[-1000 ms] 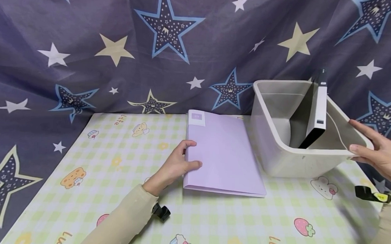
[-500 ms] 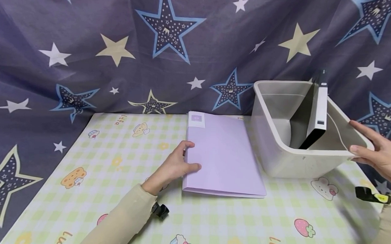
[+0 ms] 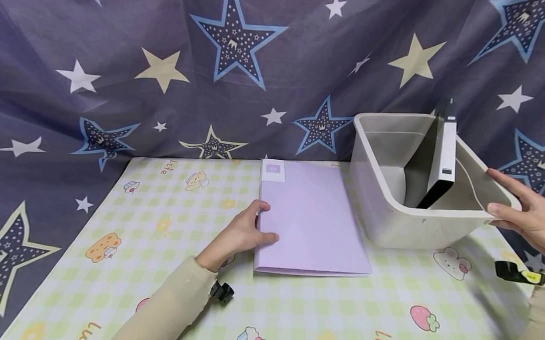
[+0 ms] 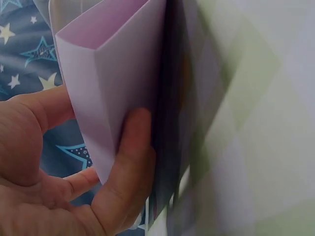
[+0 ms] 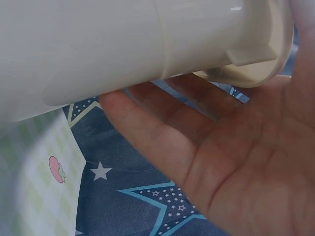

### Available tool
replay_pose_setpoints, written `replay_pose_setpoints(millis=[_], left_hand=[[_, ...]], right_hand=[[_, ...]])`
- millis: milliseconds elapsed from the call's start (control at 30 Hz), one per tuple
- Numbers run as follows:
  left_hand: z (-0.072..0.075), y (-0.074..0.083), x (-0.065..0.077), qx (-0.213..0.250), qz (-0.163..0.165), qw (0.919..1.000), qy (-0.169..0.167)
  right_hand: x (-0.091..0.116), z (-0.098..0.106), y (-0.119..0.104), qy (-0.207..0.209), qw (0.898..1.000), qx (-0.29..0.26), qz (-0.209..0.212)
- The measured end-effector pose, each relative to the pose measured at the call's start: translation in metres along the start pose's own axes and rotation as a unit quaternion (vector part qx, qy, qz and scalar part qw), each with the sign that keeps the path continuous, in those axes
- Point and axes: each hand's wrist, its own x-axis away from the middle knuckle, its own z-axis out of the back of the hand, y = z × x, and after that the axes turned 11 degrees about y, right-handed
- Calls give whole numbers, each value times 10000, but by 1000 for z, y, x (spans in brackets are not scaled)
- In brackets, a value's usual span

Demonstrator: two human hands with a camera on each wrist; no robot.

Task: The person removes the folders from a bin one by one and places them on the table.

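A light purple folder [image 3: 309,219] with a white label at its far left corner lies in the middle of the table. My left hand [image 3: 243,232] grips its spine from the left, thumb on the cover. The left wrist view shows fingers [image 4: 130,167] under the folder, which is raised slightly off the cloth at the spine. On the right, my right hand [image 3: 530,214] holds the rim of a light grey plastic bin [image 3: 401,227], thumb over the near right corner. Below the rim, the right wrist view shows fingers [image 5: 147,132] against the bin's outer wall.
A black box file [image 3: 443,151] with a white edge stands tilted inside the bin, its top above the rim. The table wears a green checked cloth [image 3: 176,201] with cartoon prints. A dark blue star-patterned curtain [image 3: 268,40] hangs along the back.
The folder has shifted slightly toward me, its far edge sinking lower, and my left hand has gone along with it. My right hand and the bin have stayed in place.
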Motion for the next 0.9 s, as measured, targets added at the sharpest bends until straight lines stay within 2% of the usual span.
replay_pose_setpoints(millis=[267, 467, 567, 900], left_hand=[[0, -2, -1, -204, 93, 9997, -119], [-1, -3, -2, -235, 67, 9994, -234], [-1, -4, -1, -116, 58, 9992, -373], [0, -5, 0, -112, 41, 9990, -441]], right_hand=[[0, 0, 1, -7, 9996, -288, -43], [0, 0, 2, 34, 9997, 224, 99], [1, 0, 2, 25, 9997, 204, 122], [1, -1, 0, 0, 9999, 130, 56]])
